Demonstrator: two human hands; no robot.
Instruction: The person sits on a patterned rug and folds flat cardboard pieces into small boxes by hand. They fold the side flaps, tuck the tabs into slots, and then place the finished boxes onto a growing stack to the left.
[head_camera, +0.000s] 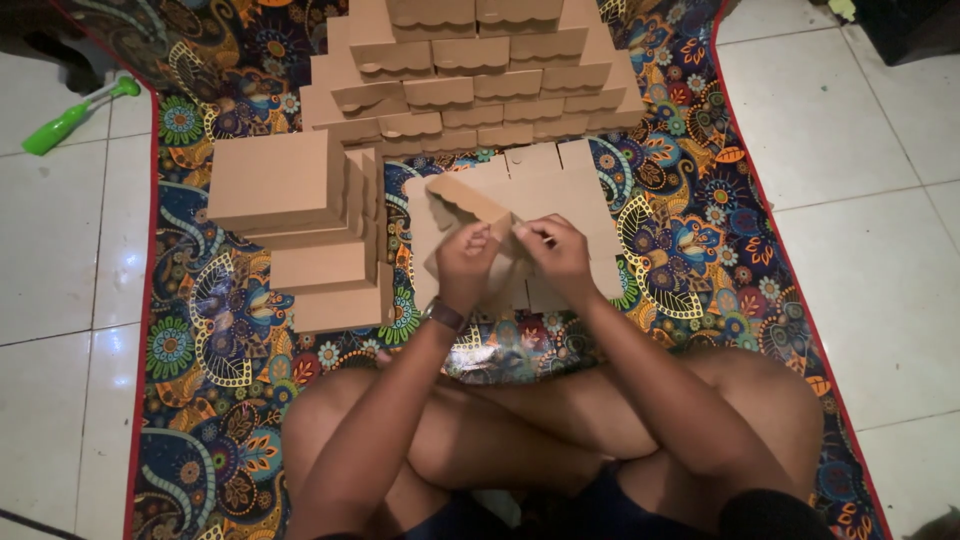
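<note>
— Head view: how far along is the folding?

— By my reading, well along: folded boxes (480, 70) stacked at the mat's (690, 220) far edge, more piled (290, 190) at its left; flat blanks (570, 185) remain mid-mat.

— The fingers?

— Left hand (465, 262) and right hand (555, 250) are closed, pinching the half-folded cardboard piece (468, 200) above the blanks.

Seated cross-legged on a patterned mat (700, 240), the left hand (466, 258) and right hand (556, 252) together grip a partly folded cardboard box (470, 205). Flat cardboard blanks (560, 185) lie beneath; finished boxes (470, 70) are stacked beyond.
</note>
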